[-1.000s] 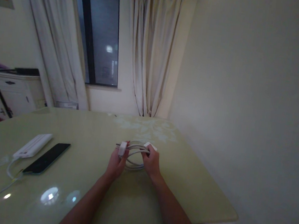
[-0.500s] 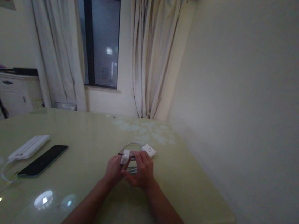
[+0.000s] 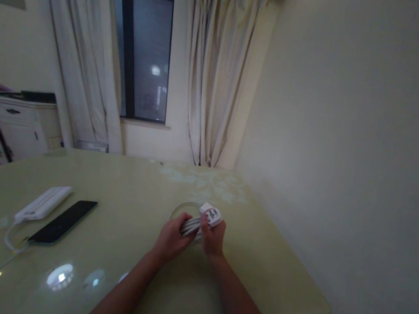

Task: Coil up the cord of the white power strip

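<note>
Both my hands meet over the pale green table (image 3: 146, 185), right of its middle. My left hand (image 3: 171, 239) is closed round a bundle of grey-white cable (image 3: 190, 225) gathered into loops. My right hand (image 3: 213, 238) is closed beside it, fingers pinching the same bundle just below a small white socket block (image 3: 211, 215) at the cable's end. One loop of the cable (image 3: 179, 208) sticks out beyond the hands and lies near the table top. The white plug seen a moment ago is hidden behind my fingers.
A white power bank (image 3: 43, 202) and a black phone (image 3: 63, 221) lie at the table's left, joined by a short white cord (image 3: 11, 242). The wall runs close along the table's right edge. Curtains (image 3: 214, 72), a dark window and a white cabinet (image 3: 6, 125) stand behind.
The hands were apart, holding the cable loops stretched between them; they have come together, bunching the loops. The white plug in my left hand has gone out of sight.
</note>
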`<state>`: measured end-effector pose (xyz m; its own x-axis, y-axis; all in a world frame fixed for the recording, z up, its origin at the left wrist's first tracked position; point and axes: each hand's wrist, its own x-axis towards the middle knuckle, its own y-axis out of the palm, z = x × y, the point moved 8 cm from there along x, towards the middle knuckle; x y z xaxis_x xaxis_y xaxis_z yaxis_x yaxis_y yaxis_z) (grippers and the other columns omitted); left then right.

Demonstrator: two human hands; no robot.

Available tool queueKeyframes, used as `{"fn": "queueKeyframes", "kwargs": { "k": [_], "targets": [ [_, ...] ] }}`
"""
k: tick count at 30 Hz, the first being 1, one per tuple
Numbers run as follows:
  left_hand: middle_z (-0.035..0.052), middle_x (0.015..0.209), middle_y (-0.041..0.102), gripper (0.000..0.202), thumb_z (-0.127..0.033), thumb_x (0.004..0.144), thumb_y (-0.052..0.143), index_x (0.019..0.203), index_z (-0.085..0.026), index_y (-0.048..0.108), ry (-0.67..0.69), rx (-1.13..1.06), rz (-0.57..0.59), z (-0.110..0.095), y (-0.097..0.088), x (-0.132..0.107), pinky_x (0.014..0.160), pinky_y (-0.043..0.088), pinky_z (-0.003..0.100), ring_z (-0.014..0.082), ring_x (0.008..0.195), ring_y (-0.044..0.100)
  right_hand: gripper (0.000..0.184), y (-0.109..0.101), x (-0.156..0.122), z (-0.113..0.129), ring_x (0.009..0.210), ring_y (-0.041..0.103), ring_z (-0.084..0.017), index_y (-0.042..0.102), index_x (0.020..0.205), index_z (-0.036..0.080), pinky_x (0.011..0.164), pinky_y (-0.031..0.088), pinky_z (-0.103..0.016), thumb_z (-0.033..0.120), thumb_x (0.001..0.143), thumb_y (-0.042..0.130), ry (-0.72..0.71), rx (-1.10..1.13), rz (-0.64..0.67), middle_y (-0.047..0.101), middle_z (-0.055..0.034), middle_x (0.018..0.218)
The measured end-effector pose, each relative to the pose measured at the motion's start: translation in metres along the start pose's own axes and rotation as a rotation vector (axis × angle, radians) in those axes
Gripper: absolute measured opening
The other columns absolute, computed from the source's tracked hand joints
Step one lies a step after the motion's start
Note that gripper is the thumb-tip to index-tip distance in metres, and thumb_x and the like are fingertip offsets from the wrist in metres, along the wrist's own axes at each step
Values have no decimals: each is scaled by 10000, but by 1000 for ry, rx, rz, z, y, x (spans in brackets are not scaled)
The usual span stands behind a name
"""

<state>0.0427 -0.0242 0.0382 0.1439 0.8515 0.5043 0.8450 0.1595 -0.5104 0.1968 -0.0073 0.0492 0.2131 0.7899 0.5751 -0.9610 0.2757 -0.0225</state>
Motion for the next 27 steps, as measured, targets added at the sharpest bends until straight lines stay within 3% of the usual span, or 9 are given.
{"fn": "queueKeyframes", "kwargs": {
  "k": [3,6,9,13,18,22,27],
  "targets": [
    [5,688,658,255,-444,834,664,779,-196,632,-35,-33,79,8,0,5,592,409,245,164,636,598,375,-11,7,-31,557,474,-113,579,745,188,517,374,-230,546,789,683,242,299,-188,556,29,611],
    [10,710,683,292,-465,831,665,801,-175,680,-89,-141,153,17,-1,9,605,426,247,166,654,608,420,-4,4,-54,441,334,-72,516,714,207,435,279,-212,574,727,721,455,584,-286,409,95,505],
    [28,691,710,344,-499,803,691,762,-157,698,-172,-269,189,21,-1,9,596,446,255,180,638,636,420,15,-3,-64,390,271,-66,472,688,224,406,280,-207,559,731,722,657,811,-236,342,123,449],
    [31,504,631,479,-617,825,629,680,-161,633,-310,-430,173,24,1,5,471,407,245,164,459,584,405,34,-12,-65,376,332,-70,491,662,214,410,345,-203,535,796,697,835,943,-111,399,103,432],
    [-85,407,409,551,-719,769,652,681,-197,501,-377,-710,47,30,1,2,391,300,204,71,331,352,407,40,-18,-66,397,468,-86,556,671,189,432,417,-212,529,871,656,943,886,-24,529,54,483],
    [-122,418,253,637,-823,800,488,643,-208,445,-500,-937,-3,39,6,2,391,240,197,43,347,195,403,37,-21,-69,476,577,-108,625,768,170,484,479,-216,560,849,692,977,812,-51,645,6,588],
    [-119,420,256,567,-679,815,624,594,-211,392,-505,-971,-105,40,-4,5,386,214,196,39,346,202,471,29,-15,-70,620,662,-154,654,848,172,574,533,-252,599,715,801,871,775,-89,704,-32,728]
  ]
}}
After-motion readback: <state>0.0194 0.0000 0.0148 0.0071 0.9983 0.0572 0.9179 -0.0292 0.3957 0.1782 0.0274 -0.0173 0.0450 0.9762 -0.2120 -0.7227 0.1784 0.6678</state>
